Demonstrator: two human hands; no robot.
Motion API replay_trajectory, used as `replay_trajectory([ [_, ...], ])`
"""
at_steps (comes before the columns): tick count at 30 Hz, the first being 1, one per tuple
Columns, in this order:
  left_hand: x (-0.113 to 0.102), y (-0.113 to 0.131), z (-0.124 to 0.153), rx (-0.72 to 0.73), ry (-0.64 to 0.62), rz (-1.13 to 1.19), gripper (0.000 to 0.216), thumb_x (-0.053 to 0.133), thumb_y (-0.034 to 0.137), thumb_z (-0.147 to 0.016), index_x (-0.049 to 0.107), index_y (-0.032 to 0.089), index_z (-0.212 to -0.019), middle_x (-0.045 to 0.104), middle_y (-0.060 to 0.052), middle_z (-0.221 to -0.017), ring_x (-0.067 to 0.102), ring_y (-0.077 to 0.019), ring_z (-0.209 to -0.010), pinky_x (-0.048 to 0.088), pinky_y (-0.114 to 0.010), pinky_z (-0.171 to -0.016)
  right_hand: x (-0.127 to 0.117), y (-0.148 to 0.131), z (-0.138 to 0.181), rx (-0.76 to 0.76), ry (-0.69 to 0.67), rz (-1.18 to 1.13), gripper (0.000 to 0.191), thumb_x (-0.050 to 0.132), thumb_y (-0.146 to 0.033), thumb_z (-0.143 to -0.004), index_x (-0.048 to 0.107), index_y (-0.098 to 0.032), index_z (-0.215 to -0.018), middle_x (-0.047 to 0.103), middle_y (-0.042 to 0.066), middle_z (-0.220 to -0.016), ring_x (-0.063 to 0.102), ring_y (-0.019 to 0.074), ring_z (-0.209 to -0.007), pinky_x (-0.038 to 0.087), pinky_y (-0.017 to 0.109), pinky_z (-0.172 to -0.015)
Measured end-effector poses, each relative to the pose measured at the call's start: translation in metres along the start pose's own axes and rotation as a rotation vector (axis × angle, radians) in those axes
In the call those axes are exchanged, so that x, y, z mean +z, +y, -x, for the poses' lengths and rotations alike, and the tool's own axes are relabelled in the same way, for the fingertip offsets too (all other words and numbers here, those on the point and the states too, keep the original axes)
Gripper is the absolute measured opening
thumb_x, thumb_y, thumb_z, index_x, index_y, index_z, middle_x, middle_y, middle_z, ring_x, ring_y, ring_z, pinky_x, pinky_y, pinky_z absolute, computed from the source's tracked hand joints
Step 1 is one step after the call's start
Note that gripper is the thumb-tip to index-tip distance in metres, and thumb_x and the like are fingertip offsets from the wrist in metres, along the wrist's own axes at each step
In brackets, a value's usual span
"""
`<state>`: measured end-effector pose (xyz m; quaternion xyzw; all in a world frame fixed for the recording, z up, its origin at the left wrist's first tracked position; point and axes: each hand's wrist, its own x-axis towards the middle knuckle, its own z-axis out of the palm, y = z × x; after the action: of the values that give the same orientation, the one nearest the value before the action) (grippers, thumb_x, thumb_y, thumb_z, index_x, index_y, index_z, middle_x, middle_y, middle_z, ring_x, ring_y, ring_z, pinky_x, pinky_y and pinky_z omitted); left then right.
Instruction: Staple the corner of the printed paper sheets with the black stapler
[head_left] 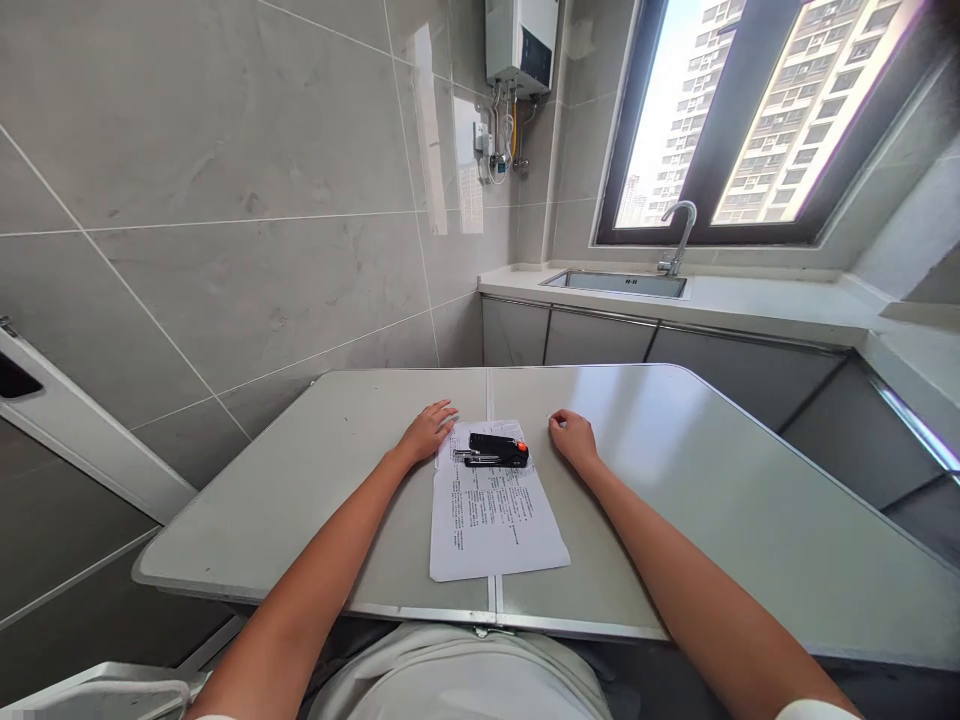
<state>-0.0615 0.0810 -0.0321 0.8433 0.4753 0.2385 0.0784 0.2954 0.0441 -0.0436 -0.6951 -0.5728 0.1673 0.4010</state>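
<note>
A printed sheet of paper point(491, 515) lies on the grey folding table point(675, 480) in front of me. A black stapler point(495, 450) with an orange end rests across the sheet's far end. My left hand point(427, 430) lies flat on the table with fingers stretched out, its fingertips touching the sheet's far left corner. My right hand point(571, 437) rests on the table just right of the sheet, fingers curled loosely into a fist, and nothing shows in it.
A tiled wall runs along the left. Beyond the table stands a white counter point(750, 300) with a sink point(619, 283) and tap point(679, 235) under a window. A water heater point(521, 42) hangs in the corner.
</note>
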Motion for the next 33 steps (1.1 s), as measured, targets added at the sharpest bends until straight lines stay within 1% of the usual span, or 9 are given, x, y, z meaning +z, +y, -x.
replay_trajectory([
  [2,0.001,-0.001,-0.001,0.008,-0.069,-0.014,0.045,0.047,0.04,-0.104,0.063,0.024,-0.142,0.049,-0.007,-0.161,0.042,-0.0264,-0.15,0.034,-0.046,-0.125,0.001,0.002,-0.003,-0.032,-0.02,0.003,0.024,0.053,-0.026,-0.088,0.076,-0.022,-0.092,0.078,0.008,-0.103,0.068,0.024,-0.096,0.048,0.032,-0.085],
  [5,0.003,0.002,0.001,-0.022,-0.072,-0.047,0.045,0.039,0.04,-0.107,0.066,0.025,-0.139,0.057,-0.006,-0.154,0.046,-0.0255,-0.146,0.035,-0.046,-0.123,0.003,0.004,-0.006,-0.052,-0.035,0.003,0.026,0.052,-0.024,-0.087,0.077,-0.024,-0.093,0.079,0.006,-0.104,0.068,0.0236,-0.1,0.049,0.032,-0.086],
  [12,-0.008,0.007,0.014,-0.159,0.081,-0.115,0.028,0.05,0.017,-0.096,0.076,0.023,-0.105,0.074,-0.007,-0.113,0.064,-0.0242,-0.11,0.05,-0.038,-0.099,0.005,0.0,0.0,-0.094,-0.007,-0.04,0.025,0.051,-0.027,-0.088,0.075,-0.022,-0.087,0.078,0.006,-0.096,0.067,0.0219,-0.084,0.047,0.032,-0.079],
  [16,-0.023,0.008,0.016,-0.266,0.162,-0.101,0.017,0.056,0.019,-0.092,0.073,0.022,-0.094,0.074,-0.007,-0.096,0.067,-0.0229,-0.091,0.053,-0.034,-0.08,0.004,-0.02,0.012,-0.184,0.02,-0.089,0.026,0.049,-0.032,-0.094,0.074,-0.023,-0.091,0.077,0.005,-0.095,0.065,0.0205,-0.082,0.047,0.033,-0.084],
  [19,-0.031,0.021,0.021,-0.33,0.297,0.067,0.014,0.057,0.024,-0.092,0.071,0.023,-0.096,0.075,-0.004,-0.092,0.068,-0.0191,-0.079,0.053,-0.031,-0.073,0.003,-0.04,0.026,-0.324,-0.003,-0.157,0.026,0.05,-0.036,-0.097,0.072,-0.024,-0.091,0.076,0.005,-0.093,0.065,0.0221,-0.089,0.048,0.034,-0.087],
  [22,-0.033,0.041,0.034,-0.241,0.296,0.243,0.025,0.061,0.033,-0.093,0.068,0.023,-0.115,0.075,-0.004,-0.095,0.068,-0.0176,-0.078,0.054,-0.03,-0.072,0.004,-0.055,0.041,-0.476,-0.084,-0.226,0.026,0.051,-0.039,-0.101,0.071,-0.024,-0.091,0.075,0.006,-0.093,0.063,0.0238,-0.091,0.049,0.038,-0.088],
  [26,-0.029,0.055,0.053,-0.12,0.188,0.263,0.022,0.058,0.038,-0.098,0.07,0.022,-0.107,0.077,-0.004,-0.099,0.07,-0.0193,-0.087,0.055,-0.033,-0.082,0.013,-0.064,0.055,-0.626,-0.253,-0.251,0.026,0.051,-0.041,-0.104,0.071,-0.025,-0.1,0.07,0.008,-0.117,0.063,0.0245,-0.109,0.048,0.042,-0.101],
  [29,-0.028,0.056,0.056,-0.083,0.17,0.232,0.02,0.054,0.033,-0.101,0.07,0.023,-0.107,0.077,-0.005,-0.104,0.071,-0.0216,-0.098,0.054,-0.036,-0.092,0.019,-0.062,0.058,-0.634,-0.352,-0.254,0.031,0.046,-0.042,-0.106,0.071,-0.024,-0.105,0.063,0.01,-0.13,0.063,0.024,-0.114,0.048,0.043,-0.104],
  [33,-0.023,0.059,0.053,0.027,0.091,0.184,0.017,0.053,0.026,-0.1,0.069,0.022,-0.105,0.075,-0.006,-0.111,0.067,-0.0238,-0.109,0.052,-0.039,-0.097,0.021,-0.059,0.056,-0.646,-0.415,-0.232,0.028,0.052,-0.044,-0.104,0.069,-0.023,-0.112,0.062,0.01,-0.131,0.064,0.0239,-0.111,0.051,0.043,-0.101],
])
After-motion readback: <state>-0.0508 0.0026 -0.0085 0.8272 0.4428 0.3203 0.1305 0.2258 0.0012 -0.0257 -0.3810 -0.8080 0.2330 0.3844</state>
